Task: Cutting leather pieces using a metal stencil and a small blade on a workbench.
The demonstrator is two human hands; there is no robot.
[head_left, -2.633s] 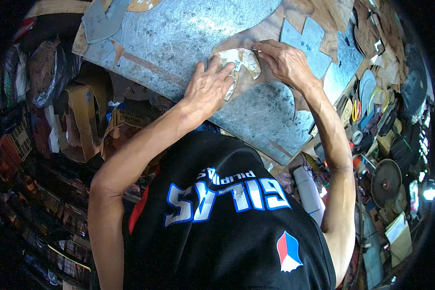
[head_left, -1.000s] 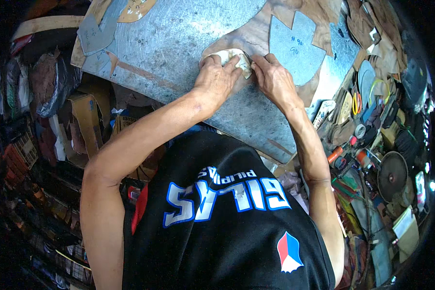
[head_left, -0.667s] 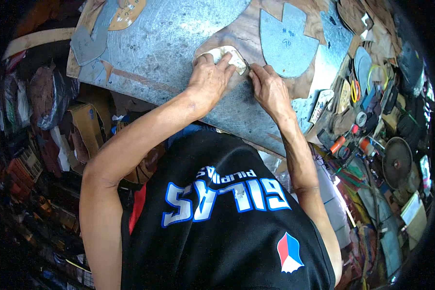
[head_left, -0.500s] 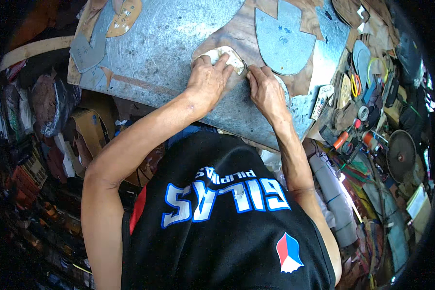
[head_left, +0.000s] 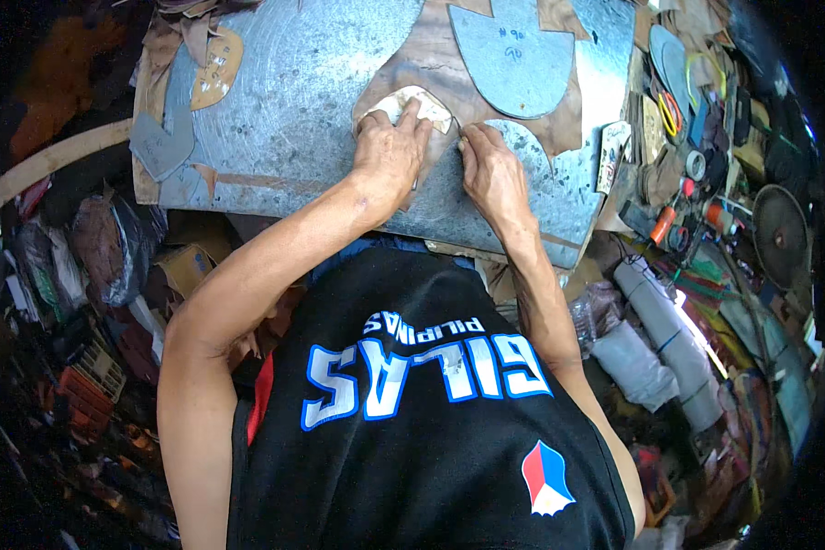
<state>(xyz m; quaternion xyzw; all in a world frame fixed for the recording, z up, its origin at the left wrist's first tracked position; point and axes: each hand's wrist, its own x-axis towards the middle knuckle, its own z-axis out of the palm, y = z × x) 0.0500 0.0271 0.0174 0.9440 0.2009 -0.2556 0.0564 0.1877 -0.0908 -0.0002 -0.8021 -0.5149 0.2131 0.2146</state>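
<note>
My left hand (head_left: 387, 156) lies over a small cream pattern piece (head_left: 434, 112) with a rounded outline, its fingers spread and pressing it down. Under that piece is a sheet of brown leather (head_left: 423, 66) on the metal-topped table. My right hand (head_left: 497, 174) is closed in a pinch just right of the pattern's edge. A thin, dark, blade-like tool (head_left: 456, 120) sticks out from its fingertips toward that edge; its handle is hidden in the hand. Beyond the right hand, a large blue-grey pattern (head_left: 515, 69) rests on the leather.
The metal tabletop (head_left: 293, 101) carries a tan pattern (head_left: 218, 69) and a grey pattern (head_left: 162, 147) at the left. At the right lie orange-handled scissors (head_left: 670, 114), a tape roll (head_left: 695, 165) and leather scraps. A round fan (head_left: 779, 236) stands farther right.
The whole view has tilted, and the table sits slightly differently in it. My right hand has shifted slightly relative to the cream pattern, staying close to its edge. My left hand still presses the pattern.
</note>
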